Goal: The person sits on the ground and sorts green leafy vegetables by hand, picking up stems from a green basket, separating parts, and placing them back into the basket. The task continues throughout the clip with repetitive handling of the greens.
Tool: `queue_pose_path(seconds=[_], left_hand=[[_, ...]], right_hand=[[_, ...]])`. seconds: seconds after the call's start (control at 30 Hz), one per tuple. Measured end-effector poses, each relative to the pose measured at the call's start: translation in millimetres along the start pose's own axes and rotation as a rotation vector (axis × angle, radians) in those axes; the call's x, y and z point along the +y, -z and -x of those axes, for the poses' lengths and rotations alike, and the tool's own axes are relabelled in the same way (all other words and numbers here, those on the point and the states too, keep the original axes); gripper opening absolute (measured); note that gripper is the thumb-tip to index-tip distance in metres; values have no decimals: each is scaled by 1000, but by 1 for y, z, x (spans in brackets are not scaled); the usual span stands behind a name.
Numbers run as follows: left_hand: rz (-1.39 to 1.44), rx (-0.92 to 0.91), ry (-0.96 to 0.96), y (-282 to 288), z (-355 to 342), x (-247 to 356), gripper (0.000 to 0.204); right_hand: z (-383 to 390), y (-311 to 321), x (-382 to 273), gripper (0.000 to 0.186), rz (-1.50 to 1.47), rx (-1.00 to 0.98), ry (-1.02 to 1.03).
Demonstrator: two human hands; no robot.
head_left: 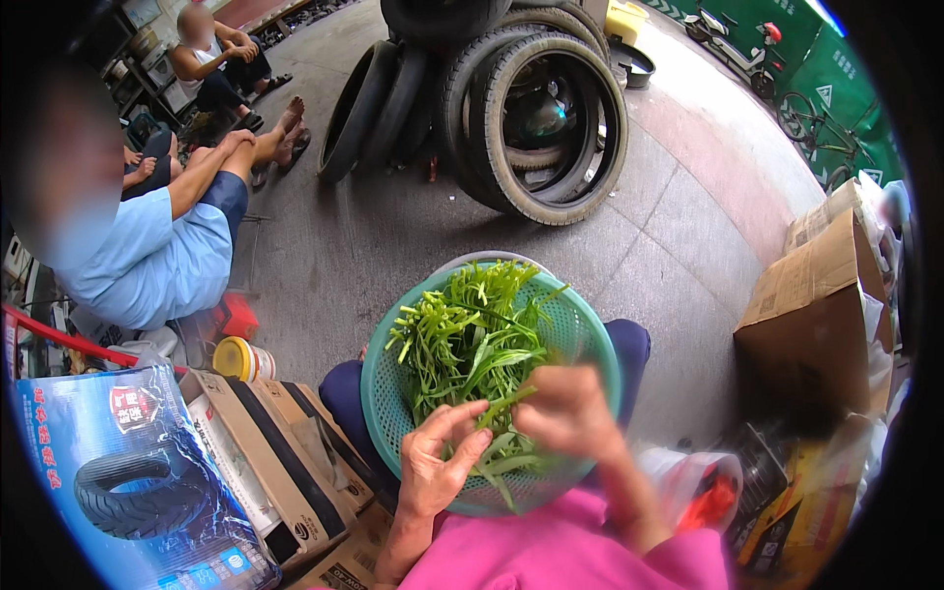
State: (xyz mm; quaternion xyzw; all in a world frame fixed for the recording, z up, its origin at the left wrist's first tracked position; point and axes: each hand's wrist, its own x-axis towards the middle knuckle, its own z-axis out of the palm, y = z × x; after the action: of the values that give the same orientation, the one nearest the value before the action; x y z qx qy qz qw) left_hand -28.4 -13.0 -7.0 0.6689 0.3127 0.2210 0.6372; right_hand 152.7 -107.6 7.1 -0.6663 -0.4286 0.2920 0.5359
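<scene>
A turquoise perforated basket point(383, 385), resting on my lap, holds a pile of leafy greens point(477, 339) with long leaves and cut stems. My left hand point(438, 457) is over the basket's lower part, thumb and fingers pinched on a green stem point(501, 405) with leaves hanging below. Just right of it, at the upper end of that stem, my right hand point(565, 413) is blurred by motion, its fingers curled; what it holds is hidden in the blur.
A seated person in light blue point(157, 256) is at left, others behind. Tires point(610, 108) are stacked ahead. Cardboard boxes point(787, 334) stand right; flat boxes point(246, 442) and a blue package point(128, 413) lie left. A scooter point(737, 54) and bicycle point(816, 138) stand beside green panels.
</scene>
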Motion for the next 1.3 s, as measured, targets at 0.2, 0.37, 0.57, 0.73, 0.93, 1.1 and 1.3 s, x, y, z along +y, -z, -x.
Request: queue_pose_path(seconds=[0.2,0.37,0.57,0.73,0.93,1.1,1.3], left_hand=[[375,-31,118,-2,-5,-8,25],[489,-14,175,3,-13,16,35],[88,108,34,9,-7,-4,20],[-166,190,-323,-2,-11,-19,19],[-207,68,-279,4,-6,-6,18],[-136,-32,-303,5,-6,-13,15],[640,-54,292,15,-7,11,22]], right_hand=[[-29,2,-20,22,584,23,512],[-40,-4,-30,15,599,39,575],[-23,-23,-59,18,667,276,640],[-21,-26,-43,20,812,38,830],[-11,-20,-37,34,754,-157,757],[-20,-20,-25,18,592,-8,848],[-16,1,-10,7,67,353,287]])
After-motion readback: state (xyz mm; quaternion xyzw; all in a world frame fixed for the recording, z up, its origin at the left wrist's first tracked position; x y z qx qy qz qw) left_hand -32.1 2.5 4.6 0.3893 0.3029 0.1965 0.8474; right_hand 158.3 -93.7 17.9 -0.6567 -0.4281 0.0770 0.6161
